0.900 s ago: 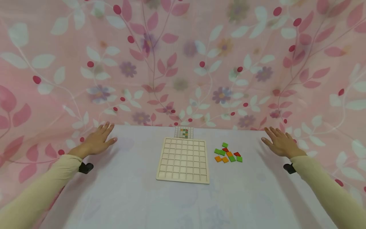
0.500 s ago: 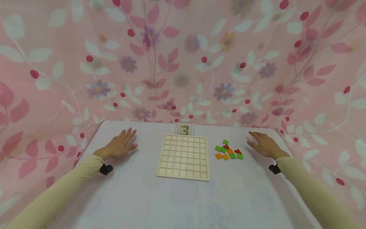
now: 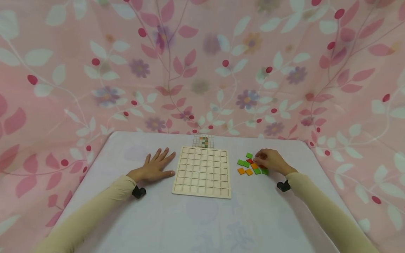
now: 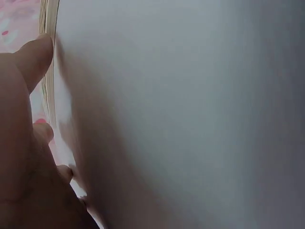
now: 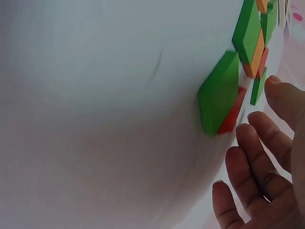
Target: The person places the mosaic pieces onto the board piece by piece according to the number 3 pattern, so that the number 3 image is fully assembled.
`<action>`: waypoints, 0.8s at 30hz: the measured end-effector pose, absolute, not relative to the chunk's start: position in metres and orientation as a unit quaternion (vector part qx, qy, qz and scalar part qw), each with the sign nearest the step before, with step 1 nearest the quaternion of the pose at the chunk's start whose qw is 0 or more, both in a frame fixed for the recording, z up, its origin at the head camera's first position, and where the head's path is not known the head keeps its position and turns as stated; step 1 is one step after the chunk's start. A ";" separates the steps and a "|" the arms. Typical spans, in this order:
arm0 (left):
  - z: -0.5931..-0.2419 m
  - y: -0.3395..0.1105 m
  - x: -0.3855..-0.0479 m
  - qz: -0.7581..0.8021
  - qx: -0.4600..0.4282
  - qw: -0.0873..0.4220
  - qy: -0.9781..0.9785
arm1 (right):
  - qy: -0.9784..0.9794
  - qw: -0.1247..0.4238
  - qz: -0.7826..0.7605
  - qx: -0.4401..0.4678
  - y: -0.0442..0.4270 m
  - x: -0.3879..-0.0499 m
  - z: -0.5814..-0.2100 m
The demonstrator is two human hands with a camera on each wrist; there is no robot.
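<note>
In the head view a pale wooden grid board [image 3: 202, 172] lies flat at the middle of the table. My left hand [image 3: 153, 170] is at its left side, fingers spread and thumb by the board's edge; whether it touches cannot be told. My right hand [image 3: 272, 161] hovers over the right part of a loose group of small tiles. In the right wrist view its fingers are bent loosely, thumb apart, with nothing held. Near them lie a green square tile [image 5: 219, 95], a red tile [image 5: 233, 112] and an orange tile [image 5: 256, 55]. The hand partly covers some tiles in the head view.
A small pattern card [image 3: 204, 141] with a coloured grid stands or lies just behind the board. Two orange tiles [image 3: 241, 171] lie nearest the board's right edge. White cloth covers the table [image 3: 202, 225], and a pink floral curtain [image 3: 202, 70] hangs behind it.
Both hands have moved inward from the table's sides: the left to the board's left edge, the right over the tiles. The right fingers have bent. Board and tiles appear unmoved.
</note>
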State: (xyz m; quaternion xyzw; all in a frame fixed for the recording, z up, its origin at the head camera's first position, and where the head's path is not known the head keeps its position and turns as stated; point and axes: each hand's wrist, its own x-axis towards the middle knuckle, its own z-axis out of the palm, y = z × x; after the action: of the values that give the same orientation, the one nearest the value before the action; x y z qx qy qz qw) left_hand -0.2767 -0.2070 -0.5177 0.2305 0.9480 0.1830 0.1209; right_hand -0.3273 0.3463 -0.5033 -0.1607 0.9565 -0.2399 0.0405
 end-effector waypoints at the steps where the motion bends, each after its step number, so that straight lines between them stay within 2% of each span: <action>1: -0.518 -0.205 -0.276 0.185 0.234 0.119 0.947 | 0.955 0.040 -0.242 -0.166 0.344 -0.328 -0.505; 10: -0.517 -0.200 -0.277 0.191 0.238 0.125 0.944 | 0.949 0.023 -0.249 -0.194 0.336 -0.331 -0.511; 18: -0.520 -0.199 -0.278 0.188 0.239 0.139 0.942 | 0.945 0.048 -0.258 -0.194 0.329 -0.328 -0.510; 24: -0.517 -0.197 -0.277 0.191 0.240 0.135 0.942 | 0.938 0.025 -0.263 -0.225 0.327 -0.327 -0.507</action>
State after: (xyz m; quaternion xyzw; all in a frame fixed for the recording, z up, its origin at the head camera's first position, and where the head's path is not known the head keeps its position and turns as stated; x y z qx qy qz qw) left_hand -0.2772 -0.1972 -0.5175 0.2401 0.9422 0.1908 0.1346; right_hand -0.3267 0.3265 -0.5065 -0.2250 0.9378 -0.2631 0.0250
